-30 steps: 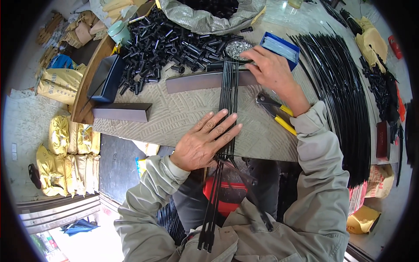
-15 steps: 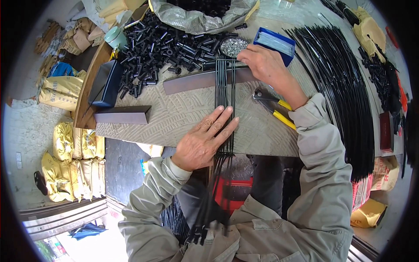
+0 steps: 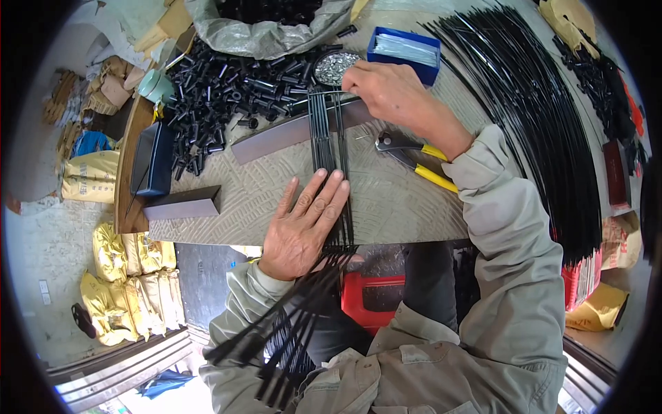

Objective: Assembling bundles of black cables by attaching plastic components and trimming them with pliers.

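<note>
A bundle of thin black rods (image 3: 319, 131) lies lengthwise across a dark metal angle bar (image 3: 276, 138), its near ends fanning out over the table edge. My left hand (image 3: 303, 228) rests on the bundle with fingers straight and spread, pressing it to the table. At the far end, my right hand (image 3: 393, 90) pinches a thin wire that crosses the rod tops; its fingertips hide part of it. Close to those fingers sits a round dish of small silvery pieces (image 3: 336, 67). Pliers with yellow handles (image 3: 417, 159) lie below my right wrist.
A heap of black tubes (image 3: 207, 96) covers the far left, beside a grey sack (image 3: 265, 40). Behind my right hand is a blue box of thin pale wires (image 3: 405, 52). Many long black rods (image 3: 524, 110) are laid out on the right. A second angle bar (image 3: 186, 203) sits at the left edge.
The view has shifted, moving the table's things leftward. My left fingers have spread wider on the bundle, and its near ends have swung left. My right hand stays pinched at the far end.
</note>
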